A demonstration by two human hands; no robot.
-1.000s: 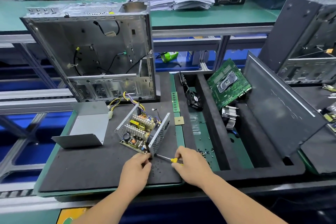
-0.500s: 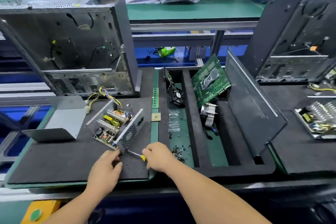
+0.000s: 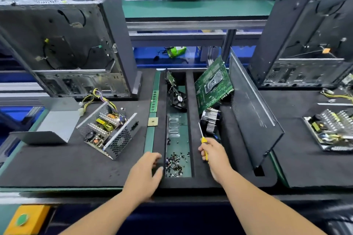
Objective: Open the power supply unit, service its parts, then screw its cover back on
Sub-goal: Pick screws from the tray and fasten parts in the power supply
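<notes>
Power supply unit [image 3: 109, 131] open on the black foam mat [image 3: 57, 162], circuit board and heat sinks bared, propped tilted on one perforated wall; its grey cover [image 3: 51, 124] off and lying just beside it on the left, not touching. Both hands away from the unit and over the foam tray [image 3: 191, 112] at centre. Left hand [image 3: 147, 173] low at the near left edge of the screw compartment, fingers spread and loosely bent, thumb toward the heap of small dark screws [image 3: 175, 162]; holding anything? cannot tell. Right hand [image 3: 214, 155] wrapped round the yellow handle of a screwdriver [image 3: 202, 140], shaft pointing up and away. Probably the screw-handling part of the job: either dropping a removed one in or fetching one for reassembly, hard to say which. Next, most likely, a fine pinch on a single screw among many, then back left to the unit with the driver tip.
</notes>
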